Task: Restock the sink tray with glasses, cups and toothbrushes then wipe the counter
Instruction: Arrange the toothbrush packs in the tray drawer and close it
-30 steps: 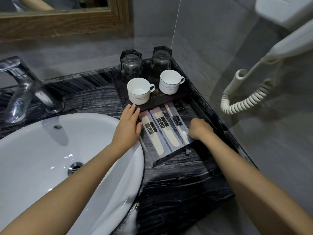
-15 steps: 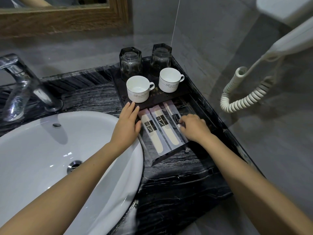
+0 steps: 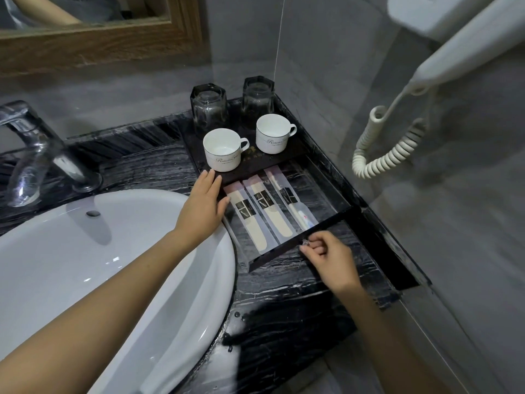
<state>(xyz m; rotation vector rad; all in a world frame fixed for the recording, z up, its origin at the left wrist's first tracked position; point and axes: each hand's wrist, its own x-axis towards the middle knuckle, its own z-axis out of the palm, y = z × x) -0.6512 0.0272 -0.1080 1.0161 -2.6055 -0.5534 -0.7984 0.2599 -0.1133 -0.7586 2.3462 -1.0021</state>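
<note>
Where the black marble counter (image 3: 284,294) meets the far-right corner sits the dark tray (image 3: 326,223): two upturned glasses (image 3: 208,108) at the far end, two white cups (image 3: 223,150) nearer, three wrapped toothbrush packets (image 3: 268,207) nearest. Left hand (image 3: 203,206), fingers flat and released, rests on the tray's left edge beside the white basin (image 3: 113,265). Right hand (image 3: 332,257), just near of the tray's rim, pinches a tiny scrap (image 3: 305,242).

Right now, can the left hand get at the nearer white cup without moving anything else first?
Probably yes. The left hand lies flat by the tray's left edge, just in front of the nearer white cup. Nothing stands between them; the wrapped toothbrushes lie off to the right.
</note>
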